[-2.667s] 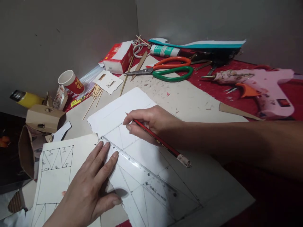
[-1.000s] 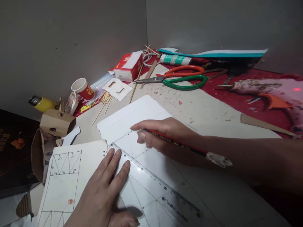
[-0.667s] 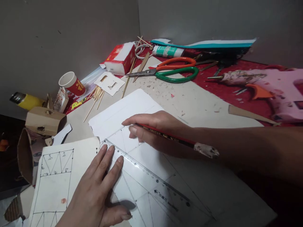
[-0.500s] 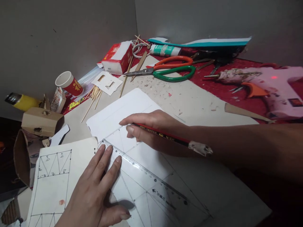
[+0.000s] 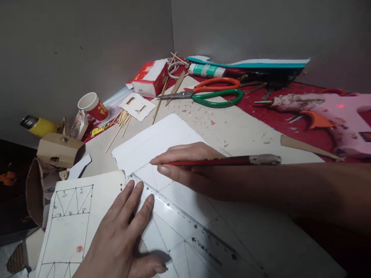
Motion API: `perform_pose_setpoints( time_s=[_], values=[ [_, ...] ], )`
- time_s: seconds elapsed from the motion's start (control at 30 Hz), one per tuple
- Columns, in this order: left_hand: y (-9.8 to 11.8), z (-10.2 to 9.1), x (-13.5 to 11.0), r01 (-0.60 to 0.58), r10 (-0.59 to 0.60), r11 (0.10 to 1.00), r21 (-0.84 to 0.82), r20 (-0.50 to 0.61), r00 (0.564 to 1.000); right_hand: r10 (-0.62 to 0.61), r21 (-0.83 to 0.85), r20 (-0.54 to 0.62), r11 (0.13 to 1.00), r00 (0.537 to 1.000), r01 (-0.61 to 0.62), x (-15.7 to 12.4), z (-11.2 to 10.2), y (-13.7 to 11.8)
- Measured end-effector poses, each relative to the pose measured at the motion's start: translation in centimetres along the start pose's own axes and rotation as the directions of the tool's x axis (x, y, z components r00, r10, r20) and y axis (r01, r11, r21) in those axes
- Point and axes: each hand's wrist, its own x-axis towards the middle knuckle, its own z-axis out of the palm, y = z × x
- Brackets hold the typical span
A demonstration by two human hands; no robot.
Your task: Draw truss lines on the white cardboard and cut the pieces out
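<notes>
My left hand lies with its fingers spread, the fingertips pressing on the upper-left end of a clear plastic ruler. Under the ruler is a white sheet with pencilled lines and triangles. In my right hand a red and black pencil is gripped between thumb and fingers, its back end wrapped in something whitish. The pencil's tip is hidden by the fingers. Left of my left hand lies a page with a drawn pattern of rectangles and triangles.
Beyond the sheet lie scissors with orange and green handles. A pink glue gun with a red light rests at the right. Wooden sticks, a paper cup, a tissue pack and cardboard pieces stand towards the left and back.
The whole view has shifted slightly right and down. The pencil's back end has swung up, so the pencil now lies nearly level. My left hand stays on the ruler.
</notes>
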Motion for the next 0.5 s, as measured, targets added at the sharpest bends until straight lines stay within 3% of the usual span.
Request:
perform_pose_setpoints(
  time_s=[0.17,0.27,0.37,0.5],
  values=[
    [0.1,0.2,0.1,0.003,-0.003,1.0,0.028,-0.019,1.0,0.053,-0.022,0.02,0.998,0.998,-0.052,0.4,0.0,-0.3],
    [0.1,0.2,-0.1,0.016,-0.015,0.999,0.039,-0.034,0.999,0.225,0.033,-0.011,0.974,0.974,-0.224,0.5,0.1,-0.5],
    [0.2,0.2,-0.3,0.021,-0.019,0.998,0.053,-0.038,0.999,0.43,0.183,0.002,0.888,0.903,-0.423,1.0,0.1,-0.8],
    [0.4,0.3,-0.1,0.022,-0.018,0.996,0.084,-0.044,0.999,0.627,0.275,0.088,0.731,0.774,-0.624,2.1,-0.5,-1.4]
  ],
)
